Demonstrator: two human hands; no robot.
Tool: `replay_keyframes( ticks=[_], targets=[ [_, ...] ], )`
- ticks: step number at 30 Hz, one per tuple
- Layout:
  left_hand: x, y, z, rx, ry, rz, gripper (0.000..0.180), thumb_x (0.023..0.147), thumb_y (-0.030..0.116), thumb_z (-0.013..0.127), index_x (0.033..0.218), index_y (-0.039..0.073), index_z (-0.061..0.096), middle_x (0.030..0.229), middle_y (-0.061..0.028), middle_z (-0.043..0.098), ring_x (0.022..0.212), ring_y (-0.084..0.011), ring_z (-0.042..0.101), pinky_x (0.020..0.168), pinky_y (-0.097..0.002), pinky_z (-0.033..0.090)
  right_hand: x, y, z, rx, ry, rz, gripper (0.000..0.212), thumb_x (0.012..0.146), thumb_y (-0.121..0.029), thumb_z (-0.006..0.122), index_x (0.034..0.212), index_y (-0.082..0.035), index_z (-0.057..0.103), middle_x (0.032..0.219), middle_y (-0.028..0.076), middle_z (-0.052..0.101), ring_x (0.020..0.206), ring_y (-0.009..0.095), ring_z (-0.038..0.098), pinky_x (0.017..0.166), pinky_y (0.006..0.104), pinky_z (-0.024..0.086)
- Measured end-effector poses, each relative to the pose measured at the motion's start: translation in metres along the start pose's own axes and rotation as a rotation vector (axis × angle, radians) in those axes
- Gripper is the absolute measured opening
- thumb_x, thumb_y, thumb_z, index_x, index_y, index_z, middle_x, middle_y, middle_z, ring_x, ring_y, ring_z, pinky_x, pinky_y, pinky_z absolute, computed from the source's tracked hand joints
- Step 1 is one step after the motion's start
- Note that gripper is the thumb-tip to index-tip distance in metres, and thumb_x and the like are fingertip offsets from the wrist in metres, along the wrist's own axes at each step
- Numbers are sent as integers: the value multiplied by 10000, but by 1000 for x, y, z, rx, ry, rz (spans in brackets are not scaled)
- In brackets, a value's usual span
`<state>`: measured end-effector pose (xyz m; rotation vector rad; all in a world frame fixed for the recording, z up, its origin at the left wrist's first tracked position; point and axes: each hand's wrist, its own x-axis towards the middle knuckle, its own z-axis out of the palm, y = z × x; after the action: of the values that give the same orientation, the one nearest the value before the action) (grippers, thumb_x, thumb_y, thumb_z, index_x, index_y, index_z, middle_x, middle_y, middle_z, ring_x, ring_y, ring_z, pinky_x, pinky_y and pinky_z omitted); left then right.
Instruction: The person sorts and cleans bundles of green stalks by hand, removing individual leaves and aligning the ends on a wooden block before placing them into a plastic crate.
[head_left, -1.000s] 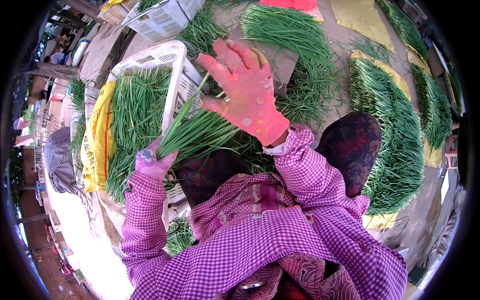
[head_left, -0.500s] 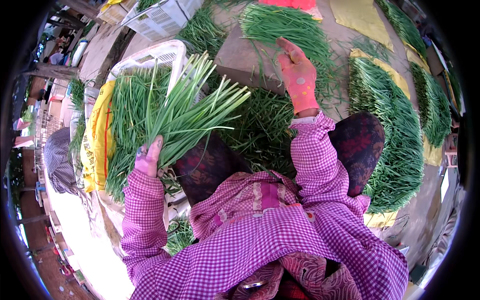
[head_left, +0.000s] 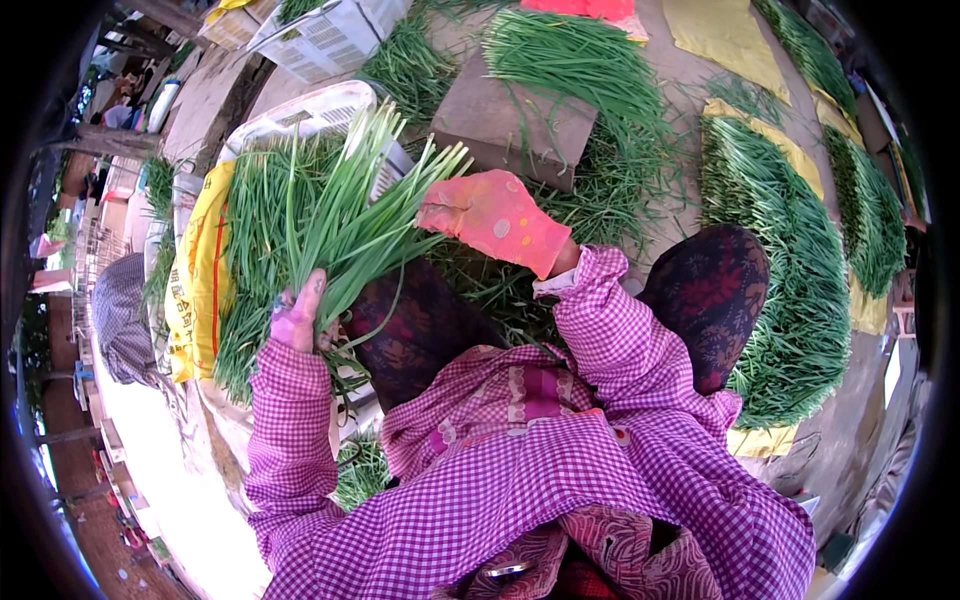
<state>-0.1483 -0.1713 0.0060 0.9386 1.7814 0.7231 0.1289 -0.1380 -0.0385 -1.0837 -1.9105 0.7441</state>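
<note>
A loose fanned bunch of garlic chives [head_left: 385,205] stands up from my left hand [head_left: 297,312], whose fingers are closed round its lower part. The pale stem ends point up and to the right. My right hand [head_left: 500,220] wears an orange-pink glove with dots. Its fingers are bent together at the right edge of the bunch, touching the stems; whether a blade is pinched between them is hidden. Behind the bunch, more chives [head_left: 265,210] fill a white plastic crate [head_left: 330,105] with a yellow sack [head_left: 197,280] along its left side.
A low wooden block [head_left: 510,125] stands ahead, with a pile of chives [head_left: 575,60] on its far part. Loose green blades [head_left: 620,185] litter the ground between my knees and beyond. To the right lies a long stack of chives [head_left: 775,270] on yellow sacking. Another white crate [head_left: 325,45] stands far left.
My right hand has swung left and nearer from beside the wooden block to the bunch, its fingers now drawn together. My left hand has stayed almost still with the chives.
</note>
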Motion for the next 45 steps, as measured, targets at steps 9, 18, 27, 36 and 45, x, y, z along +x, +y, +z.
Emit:
replay_keyframes(
  ticks=[9,18,27,36,45],
  targets=[
    [7,-13,-8,-118,-70,34,341,793,372,665,900,68,552,626,-23,569,417,-96,464,364,-219,331,-11,77,-65,180,691,534,323,806,-247,636,1044,-28,622,798,41,622,695,147,571,618,267,452],
    [2,13,-17,-118,-249,51,396,858,454,509,886,64,574,584,-12,532,397,-79,443,357,-196,342,5,-12,-12,-711,256,-113,897,618,-472,716,1351,-117,340,1364,96,368,1291,271,299,1033,482,249],
    [-27,55,29,362,-642,39,506,839,417,562,1132,9,503,855,-41,597,691,-128,587,589,-250,470,2,-46,48,-653,211,-441,477,765,-192,536,1239,-189,479,1070,0,574,990,212,542,843,416,422],
    [1,54,43,56,-395,717,802,792,461,605,1375,40,250,1163,-136,531,1082,-261,526,887,-405,428,1,30,-50,984,828,410,324,745,-29,675,1048,-34,560,746,30,592,602,146,574,538,266,482],
    [2,-27,154,657,-300,737,316,873,272,551,1095,48,547,778,-105,613,690,-198,607,634,-286,467,-32,47,-94,1581,822,229,137,869,-140,546,965,-43,556,726,34,538,634,186,537,600,329,475]
  ],
)
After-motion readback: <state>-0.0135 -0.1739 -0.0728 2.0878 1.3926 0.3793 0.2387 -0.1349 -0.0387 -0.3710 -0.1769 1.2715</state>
